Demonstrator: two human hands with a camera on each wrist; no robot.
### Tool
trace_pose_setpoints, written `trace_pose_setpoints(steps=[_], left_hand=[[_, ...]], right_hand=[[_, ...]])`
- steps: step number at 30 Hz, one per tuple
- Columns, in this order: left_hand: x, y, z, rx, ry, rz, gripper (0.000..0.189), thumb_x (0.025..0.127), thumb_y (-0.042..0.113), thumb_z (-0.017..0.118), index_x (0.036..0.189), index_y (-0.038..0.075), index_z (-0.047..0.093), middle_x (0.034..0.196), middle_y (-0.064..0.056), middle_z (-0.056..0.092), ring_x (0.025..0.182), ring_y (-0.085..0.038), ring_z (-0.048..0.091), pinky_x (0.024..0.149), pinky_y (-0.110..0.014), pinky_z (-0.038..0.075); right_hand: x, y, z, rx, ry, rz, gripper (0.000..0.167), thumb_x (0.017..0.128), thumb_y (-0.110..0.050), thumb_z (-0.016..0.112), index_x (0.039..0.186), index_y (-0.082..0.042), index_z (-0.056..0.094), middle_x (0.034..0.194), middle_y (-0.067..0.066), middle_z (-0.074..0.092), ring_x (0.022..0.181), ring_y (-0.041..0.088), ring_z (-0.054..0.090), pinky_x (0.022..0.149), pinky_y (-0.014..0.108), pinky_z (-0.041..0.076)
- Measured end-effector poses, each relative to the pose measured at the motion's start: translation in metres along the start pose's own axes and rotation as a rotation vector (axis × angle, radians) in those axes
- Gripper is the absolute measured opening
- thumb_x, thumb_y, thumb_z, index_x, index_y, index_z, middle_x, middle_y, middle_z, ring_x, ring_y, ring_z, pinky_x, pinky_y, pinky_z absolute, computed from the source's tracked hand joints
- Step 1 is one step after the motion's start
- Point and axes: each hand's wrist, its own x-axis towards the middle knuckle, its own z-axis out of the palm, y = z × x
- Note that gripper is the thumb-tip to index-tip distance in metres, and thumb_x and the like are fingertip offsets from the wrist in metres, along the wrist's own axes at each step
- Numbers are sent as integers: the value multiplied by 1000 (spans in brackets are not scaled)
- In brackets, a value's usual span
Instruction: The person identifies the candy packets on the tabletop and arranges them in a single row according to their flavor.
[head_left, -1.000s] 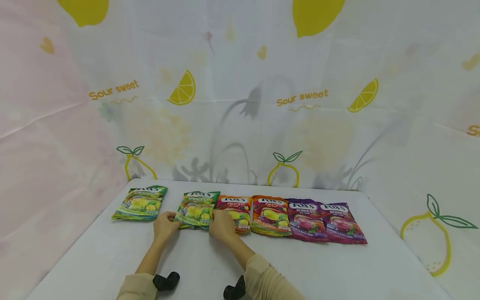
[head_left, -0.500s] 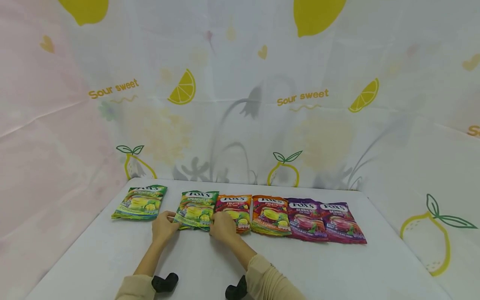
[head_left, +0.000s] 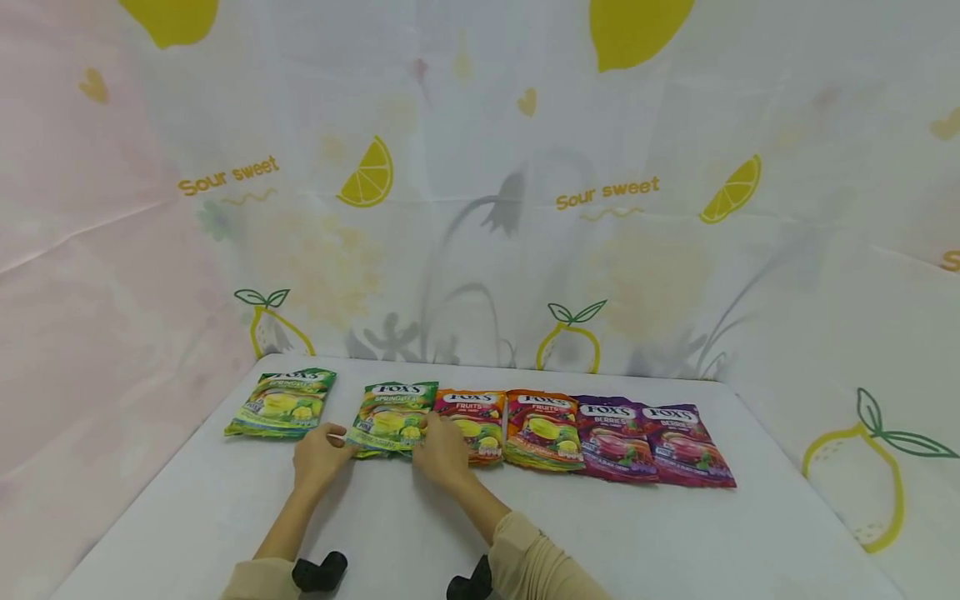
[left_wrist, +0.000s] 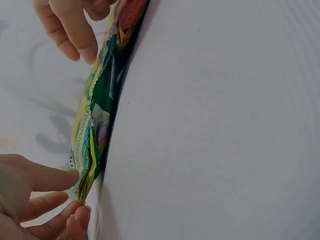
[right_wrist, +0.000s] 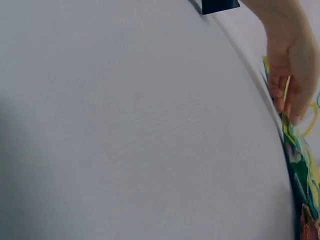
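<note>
In the head view, a green Fox's Spring Tea candy bag (head_left: 390,414) lies left of centre, with a green-yellow edge showing under its front. At its front left corner my left hand (head_left: 321,458) pinches the layered edge (left_wrist: 85,187) between thumb and fingers. My right hand (head_left: 445,450) is at the bag's right side, its fingers reaching over the front right corner. Seen in the left wrist view, the right hand's fingers (left_wrist: 72,32) are extended loosely over the bag's upper face. The right wrist view also shows the left hand (right_wrist: 292,70) at the corner.
Another green bag (head_left: 282,404) lies farther left. To the right are a red Fruits bag (head_left: 480,417), an orange Fruits bag (head_left: 542,431) and two purple Berries bags (head_left: 613,442), some overlapping. All lie on a white table (head_left: 645,542) before a lemon-print backdrop (head_left: 465,250).
The middle green bag has shifted slightly left. My left hand has drawn a little left and back. My right hand has moved slightly up over the bag's right edge.
</note>
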Motion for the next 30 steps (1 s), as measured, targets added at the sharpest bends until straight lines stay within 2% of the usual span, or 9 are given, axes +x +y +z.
trace_pose_setpoints(steps=[1, 4, 9, 14, 18, 21, 26, 28, 30], left_hand=[[0, -1, -1, -1, 5, 8, 31, 76, 7, 68, 99, -12, 62, 84, -24, 67, 80, -39, 63, 74, -52, 45], [-1, -2, -6, -11, 6, 26, 30, 77, 9, 69, 99, -11, 63, 81, -21, 68, 78, -37, 64, 72, -49, 45], [-4, -6, -17, -8, 17, 53, 31, 81, 12, 69, 100, -12, 63, 83, -23, 68, 79, -37, 64, 69, -43, 47], [-5, -15, -29, -7, 205, 89, 23, 82, 10, 68, 92, -10, 65, 77, -20, 68, 65, -24, 63, 61, -30, 47], [-3, -27, -41, -13, 370, 92, 18, 81, 8, 68, 87, -9, 66, 76, -21, 67, 57, -2, 51, 55, -12, 37], [-2, -37, -50, -12, 438, 64, 19, 82, 7, 66, 88, -10, 65, 80, -25, 66, 58, 5, 44, 57, -11, 33], [1, -52, -63, -6, 486, -5, 25, 83, 6, 63, 96, -15, 59, 92, -33, 60, 67, -27, 56, 74, -40, 36], [2, -57, -67, -9, 493, -28, 30, 83, 6, 62, 101, -18, 56, 97, -36, 55, 83, -44, 51, 80, -50, 32], [4, -60, -71, -7, 479, -56, 36, 83, 7, 61, 107, -19, 52, 102, -38, 51, 96, -50, 45, 85, -55, 28]], right_hand=[[0, -1, 0, 26, 9, -24, 23, 78, -8, 70, 100, -2, 64, 84, 5, 63, 72, 16, 58, 63, 32, 50], [-1, -5, 2, 100, -1, -84, 19, 79, -6, 68, 97, 0, 65, 76, 3, 63, 63, 9, 55, 60, 28, 50], [0, -12, 9, 210, -81, -147, 18, 80, -5, 66, 95, 2, 66, 70, 1, 63, 55, 0, 48, 50, 16, 41], [5, -20, 23, 408, -180, -146, 21, 82, -5, 64, 100, 5, 65, 73, 3, 63, 49, -1, 51, 46, 14, 41], [12, -32, 37, 487, -207, -137, 21, 82, -2, 62, 102, 6, 64, 75, 3, 64, 44, 5, 56, 42, 14, 42], [16, -43, 46, 493, -223, -132, 20, 84, -3, 62, 103, 5, 64, 76, 3, 64, 44, 7, 58, 42, 14, 41], [20, -58, 58, 514, -256, -84, 21, 86, -6, 63, 104, 4, 64, 72, -2, 61, 44, 8, 58, 43, 15, 41], [20, -62, 61, 515, -252, -59, 21, 86, -6, 63, 105, 3, 64, 72, -3, 61, 44, 9, 59, 43, 15, 41], [21, -66, 65, 511, -235, -47, 21, 86, -6, 64, 105, 3, 65, 75, -3, 62, 44, 11, 60, 43, 15, 40]])
